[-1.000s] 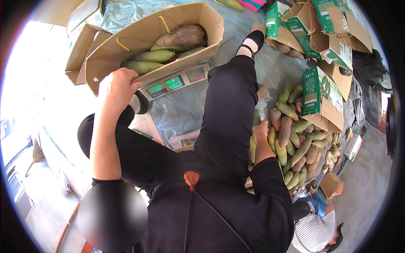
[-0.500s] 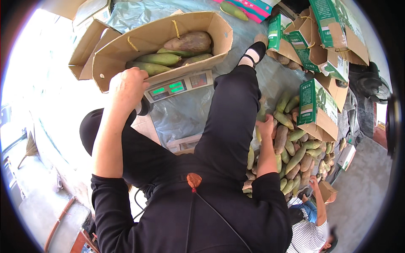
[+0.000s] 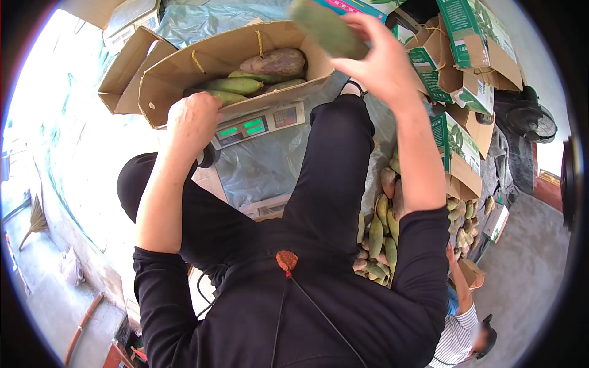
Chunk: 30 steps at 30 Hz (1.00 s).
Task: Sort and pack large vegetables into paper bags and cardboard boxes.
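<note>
An open cardboard box (image 3: 162, 83) with yellow cord handles sits on a digital scale (image 3: 257, 127) with lit green displays. Inside lie several long pieces of green and reddish-brown produce (image 3: 273, 62); whether they are fruits or roots I cannot tell. My left hand (image 3: 195, 119) has its fingers curled over the box's near wall. Raised beyond the box's right end, my right hand (image 3: 380, 61) grips a long green produce piece (image 3: 328, 29), blurred by motion. That piece is above the box's far right corner, outside the box.
A heap of similar produce (image 3: 383, 233) lies beside my right leg. Green-and-white boxes (image 3: 457, 144) stand at right, with a black fan (image 3: 537, 119) behind them. A person in a striped shirt (image 3: 454, 343) is at lower right. Clear plastic sheeting (image 3: 261, 168) covers the floor.
My right hand has gone from the heap up to the box's far right, now carrying a green produce piece. My left hand stays on the box wall.
</note>
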Motion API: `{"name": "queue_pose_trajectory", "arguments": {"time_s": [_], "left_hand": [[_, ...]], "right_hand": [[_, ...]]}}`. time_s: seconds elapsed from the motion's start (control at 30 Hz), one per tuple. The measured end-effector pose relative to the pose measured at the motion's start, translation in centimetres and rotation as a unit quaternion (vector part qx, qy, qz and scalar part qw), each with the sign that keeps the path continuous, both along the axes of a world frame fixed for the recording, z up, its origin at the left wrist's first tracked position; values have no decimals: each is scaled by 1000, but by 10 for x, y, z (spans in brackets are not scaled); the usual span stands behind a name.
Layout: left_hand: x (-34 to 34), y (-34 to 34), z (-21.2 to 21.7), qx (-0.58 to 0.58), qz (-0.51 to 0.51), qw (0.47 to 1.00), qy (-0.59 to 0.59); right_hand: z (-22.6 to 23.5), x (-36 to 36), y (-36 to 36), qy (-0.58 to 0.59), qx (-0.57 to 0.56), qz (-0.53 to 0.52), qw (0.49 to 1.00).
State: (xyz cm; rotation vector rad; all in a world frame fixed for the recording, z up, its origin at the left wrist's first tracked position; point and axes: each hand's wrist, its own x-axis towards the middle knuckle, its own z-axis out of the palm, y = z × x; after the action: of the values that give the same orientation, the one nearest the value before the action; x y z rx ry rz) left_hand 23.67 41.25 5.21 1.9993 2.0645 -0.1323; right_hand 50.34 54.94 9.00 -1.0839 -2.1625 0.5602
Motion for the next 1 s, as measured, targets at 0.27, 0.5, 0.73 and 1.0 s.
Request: {"name": "queue_pose_trajectory", "arguments": {"time_s": [0.27,0.5,0.73,1.0], "left_hand": [[-3,3,-2,37,-26,999,-5],[-4,0,-2,29,-16,999,-2],[-3,2,-3,26,-17,999,-9],[1,3,5,38,11,998,-38]], "right_hand": [[-37,-116,0,-221,17,65,973],[-35,-59,12,-18,-20,70,997],[-169,115,-16,70,-165,-178,968],[-337,242,-198,-223,-352,-239,877]]}}
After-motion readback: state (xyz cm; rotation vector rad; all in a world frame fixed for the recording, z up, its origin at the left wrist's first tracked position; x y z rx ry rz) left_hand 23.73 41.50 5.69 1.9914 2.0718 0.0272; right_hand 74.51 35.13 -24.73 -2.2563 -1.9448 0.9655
